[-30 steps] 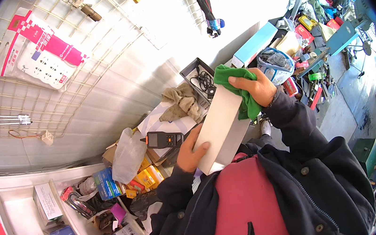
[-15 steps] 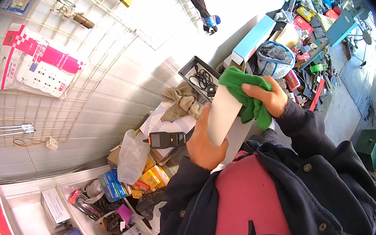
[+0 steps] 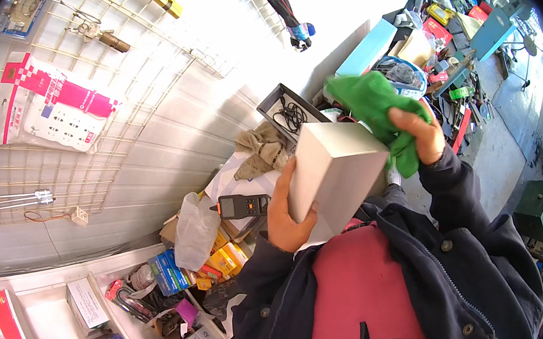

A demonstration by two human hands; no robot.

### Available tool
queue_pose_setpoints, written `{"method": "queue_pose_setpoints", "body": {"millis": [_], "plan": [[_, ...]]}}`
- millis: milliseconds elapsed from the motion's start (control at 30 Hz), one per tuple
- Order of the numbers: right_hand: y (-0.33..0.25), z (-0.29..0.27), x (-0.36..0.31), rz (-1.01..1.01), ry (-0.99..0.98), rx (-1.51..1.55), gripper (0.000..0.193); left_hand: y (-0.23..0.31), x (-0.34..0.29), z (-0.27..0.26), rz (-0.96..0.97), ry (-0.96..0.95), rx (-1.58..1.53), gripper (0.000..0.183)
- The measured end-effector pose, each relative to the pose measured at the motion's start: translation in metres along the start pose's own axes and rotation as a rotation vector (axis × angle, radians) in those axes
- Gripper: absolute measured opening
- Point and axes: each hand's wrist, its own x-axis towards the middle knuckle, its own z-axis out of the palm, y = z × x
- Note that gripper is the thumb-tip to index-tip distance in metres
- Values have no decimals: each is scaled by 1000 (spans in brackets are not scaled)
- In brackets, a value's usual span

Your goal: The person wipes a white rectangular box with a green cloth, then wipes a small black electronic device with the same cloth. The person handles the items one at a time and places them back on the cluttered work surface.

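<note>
A white box [image 3: 347,173] is tilted in front of my chest. My left hand [image 3: 288,215] grips its left side, with the thumb across the near face. To the right of the box, my right hand [image 3: 420,135] is closed on a green cloth [image 3: 369,103], which hangs loosely and is partly blurred at its upper end. The cloth's lower folds hang by the box's right edge; whether they touch it I cannot tell. Just left of my left hand lies a dark handheld meter [image 3: 243,206] with a small screen and orange buttons.
A black tray [image 3: 287,109] with a coiled cable and a crumpled beige cloth [image 3: 259,154] lie beyond the box. Shelving with small boxes [image 3: 83,304] stands at lower left. A packaged power strip [image 3: 63,121] hangs on the wire grid. Assorted goods [image 3: 446,37] crowd the right.
The white box has turned, so that a broad side and its end now show. My right hand and the green cloth have moved right, off the box's face.
</note>
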Motion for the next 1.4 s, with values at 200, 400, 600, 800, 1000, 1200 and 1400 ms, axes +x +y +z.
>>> {"method": "queue_pose_setpoints", "body": {"millis": [200,400,600,800,1000,1200,1400], "plan": [[15,27,4,-26,56,-187,32,-4,-10,-5,-34,29,-52,89],[55,15,17,206,170,232,45,-34,-17,-16,-47,319,-448,80],[39,84,50,-9,33,126,46,-39,14,-2,-259,389,-887,60],[42,127,13,-480,-301,-424,34,-35,33,-44,-274,628,-1214,47],[55,79,-14,152,-566,-307,32,-55,17,-105,-152,886,-1122,53],[85,31,-29,146,-26,230,46,-106,-5,-132,-194,887,-1093,55],[95,-8,-35,146,117,224,47,-197,4,-115,-339,790,-925,48]]}}
